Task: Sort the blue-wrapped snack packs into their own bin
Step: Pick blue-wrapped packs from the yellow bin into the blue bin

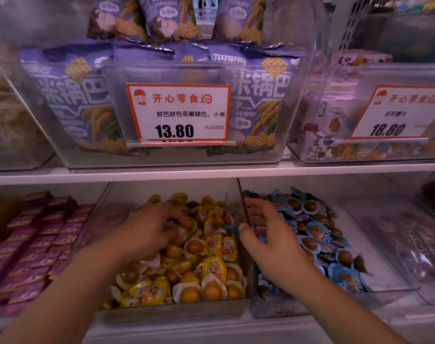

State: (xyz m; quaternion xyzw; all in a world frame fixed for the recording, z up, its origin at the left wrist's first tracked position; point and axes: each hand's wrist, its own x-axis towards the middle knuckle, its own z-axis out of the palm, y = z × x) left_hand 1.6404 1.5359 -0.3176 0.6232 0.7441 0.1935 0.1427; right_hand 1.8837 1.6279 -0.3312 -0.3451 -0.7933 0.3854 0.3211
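Two bare forearms in view, left hand, right hand. No sleeves visible up to frame edge. Short, unpainted nails. Fingers partly motion-blurred; finer detail not discernible.

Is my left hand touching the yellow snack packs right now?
Touching. The head view shows the left hand with fingers dug into the yellow snack packs.

left hand in yellow packs, right hand on blue packs
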